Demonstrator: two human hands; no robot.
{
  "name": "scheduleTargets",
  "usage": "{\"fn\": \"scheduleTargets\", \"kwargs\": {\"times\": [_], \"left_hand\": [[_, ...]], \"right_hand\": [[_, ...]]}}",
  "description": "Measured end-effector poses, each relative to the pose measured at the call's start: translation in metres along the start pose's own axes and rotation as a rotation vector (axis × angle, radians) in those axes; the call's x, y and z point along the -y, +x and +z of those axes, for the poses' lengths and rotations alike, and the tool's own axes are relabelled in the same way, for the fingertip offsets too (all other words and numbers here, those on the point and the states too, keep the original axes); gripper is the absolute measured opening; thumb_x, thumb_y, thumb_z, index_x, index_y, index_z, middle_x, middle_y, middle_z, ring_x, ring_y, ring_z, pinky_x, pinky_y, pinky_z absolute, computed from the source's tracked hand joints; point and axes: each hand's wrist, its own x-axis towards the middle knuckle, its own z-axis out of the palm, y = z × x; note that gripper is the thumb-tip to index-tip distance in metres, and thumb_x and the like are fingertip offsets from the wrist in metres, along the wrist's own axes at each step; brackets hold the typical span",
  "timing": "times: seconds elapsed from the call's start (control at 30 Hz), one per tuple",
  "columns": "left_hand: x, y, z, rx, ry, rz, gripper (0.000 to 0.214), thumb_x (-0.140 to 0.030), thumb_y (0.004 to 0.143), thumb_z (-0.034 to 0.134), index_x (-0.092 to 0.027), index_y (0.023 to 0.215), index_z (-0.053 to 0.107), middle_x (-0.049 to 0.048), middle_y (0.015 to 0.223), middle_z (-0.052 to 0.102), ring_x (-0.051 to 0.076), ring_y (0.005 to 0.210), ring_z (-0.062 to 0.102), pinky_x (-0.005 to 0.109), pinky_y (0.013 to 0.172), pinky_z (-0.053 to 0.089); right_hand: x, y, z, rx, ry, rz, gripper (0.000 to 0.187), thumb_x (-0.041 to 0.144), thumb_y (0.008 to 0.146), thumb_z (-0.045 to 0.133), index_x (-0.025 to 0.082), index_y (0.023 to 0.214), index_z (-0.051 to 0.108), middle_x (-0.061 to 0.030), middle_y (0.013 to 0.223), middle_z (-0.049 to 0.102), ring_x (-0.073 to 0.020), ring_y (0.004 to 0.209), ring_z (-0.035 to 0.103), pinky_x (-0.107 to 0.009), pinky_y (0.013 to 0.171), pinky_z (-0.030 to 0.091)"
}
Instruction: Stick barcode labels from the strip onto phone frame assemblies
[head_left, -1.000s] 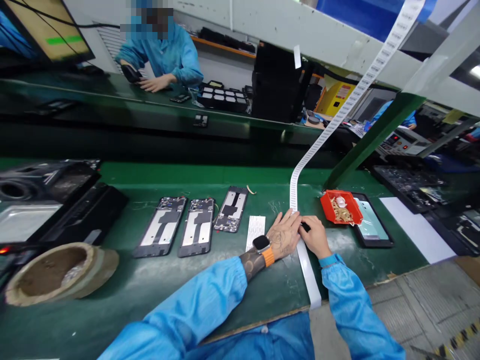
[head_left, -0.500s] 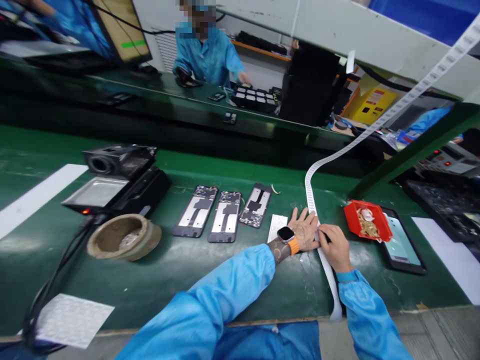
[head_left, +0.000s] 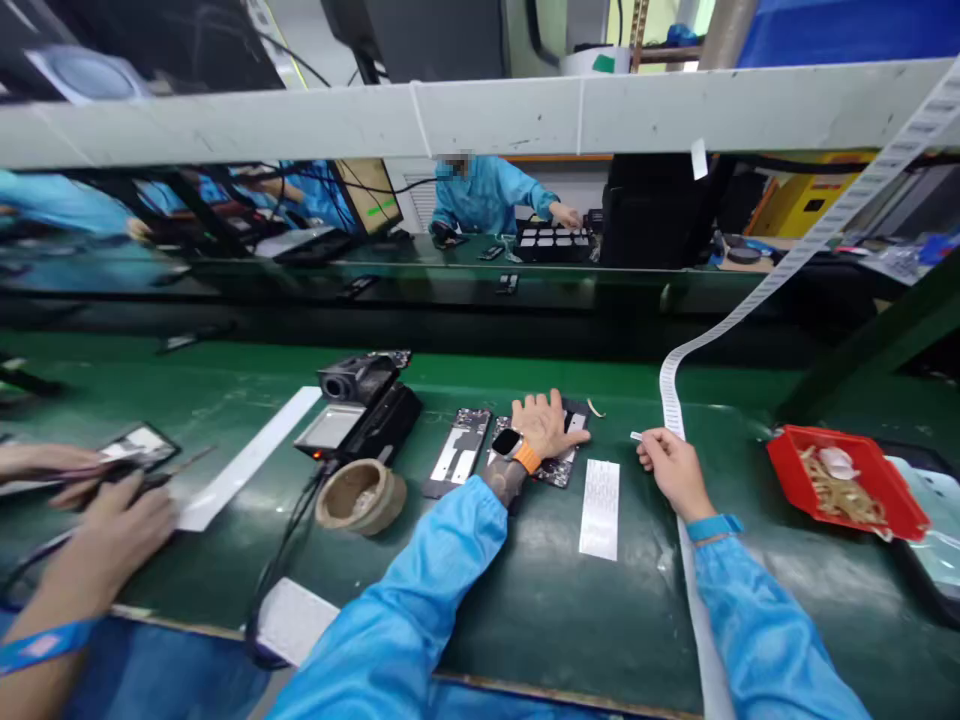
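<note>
Small white label (head_left: 636,436): out at the right hand's fingertips, over the green bench (head_left: 555,600), left of the printed label strip (head_left: 670,390).
Right hand (head_left: 675,470): thumb and forefinger pinched on that label.
Left hand (head_left: 544,430): fingers splayed wide over two opened phones (head_left: 556,474); from here I can't tell whether it touches them.
Third opened phone (head_left: 459,452): just left of that pair.
Printed white sheet (head_left: 600,510): flat between both forearms.
Red bin (head_left: 787,465): off to the right, tan scraps (head_left: 840,490) inside.

Left of the label sheet (head_left: 599,515) I have the phones (head_left: 457,453), then the pot (head_left: 395,503); right of it, the label strip (head_left: 670,390), then the bin (head_left: 787,468), perhaps resting on the tablet (head_left: 937,545), which I see poorly from here.
</note>
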Motion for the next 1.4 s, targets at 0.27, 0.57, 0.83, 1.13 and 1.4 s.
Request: {"fn": "scheduleTargets", "kwargs": {"times": [0.27, 0.57, 0.83, 1.13, 1.4], "left_hand": [[-0.036, 0.013, 0.016, 0.142, -0.248, -0.043, 0.105, -0.044, 0.06, 0.083, -0.002, 0.145, 0.038, 0.032, 0.131, 0.05, 0.049, 0.121, 0.047, 0.056, 0.098, 0.035], [0.003, -0.002, -0.035, 0.244, -1.288, 0.057, 0.059, -0.057, 0.091, 0.043, -0.012, 0.127, 0.054, 0.0174, 0.116, 0.066, 0.029, 0.107, 0.065, 0.043, 0.092, 0.05], [-0.029, -0.035, 0.006, 0.712, -2.527, -0.125, 0.076, -0.06, 0.099, 0.016, -0.004, 0.118, 0.064, 0.0214, 0.11, 0.069, 0.03, 0.094, 0.069, 0.049, 0.085, 0.052], [-0.033, -0.036, 0.006, 0.855, -2.493, -0.058, 0.081, -0.062, 0.098, 0.015, -0.003, 0.121, 0.064, 0.0206, 0.104, 0.071, 0.028, 0.084, 0.07, 0.041, 0.084, 0.05], [-0.042, -0.034, -0.001, 0.546, -2.555, -0.312, 0.062, -0.057, 0.099, 0.029, -0.007, 0.105, 0.067, 0.0143, 0.089, 0.07, 0.023, 0.077, 0.068, 0.038, 0.081, 0.051]], "right_hand": [[-0.002, -0.006, -0.016, 0.0, -0.16, -0.103, 0.043, 0.06, 0.082, 0.061, 0.018, 0.081, 0.066, -0.0045, 0.071, 0.067, -0.0178, 0.064, 0.062, -0.032, 0.065, 0.051], [0.013, -0.014, -0.02, -0.096, 0.069, -0.011, 0.042, 0.058, 0.075, 0.072, 0.017, 0.079, 0.065, -0.0023, 0.068, 0.064, -0.0137, 0.058, 0.058, -0.026, 0.054, 0.049], [0.06, -0.071, 0.017, 0.253, 0.224, 0.128, 0.036, 0.052, 0.081, 0.071, 0.019, 0.073, 0.059, 0.0033, 0.055, 0.056, -0.0091, 0.044, 0.049, -0.02, 0.04, 0.039], [0.058, -0.07, 0.016, 0.176, 0.053, -0.006, 0.031, 0.046, 0.088, 0.064, 0.019, 0.074, 0.058, 0.0042, 0.055, 0.052, -0.0077, 0.045, 0.045, -0.02, 0.042, 0.035], [0.052, -0.075, 0.022, 0.155, -0.355, -0.469, 0.051, 0.032, 0.083, 0.07, 0.021, 0.13, 0.053, -0.0127, 0.124, 0.064, -0.0279, 0.117, 0.059, -0.048, 0.099, 0.049]]}}
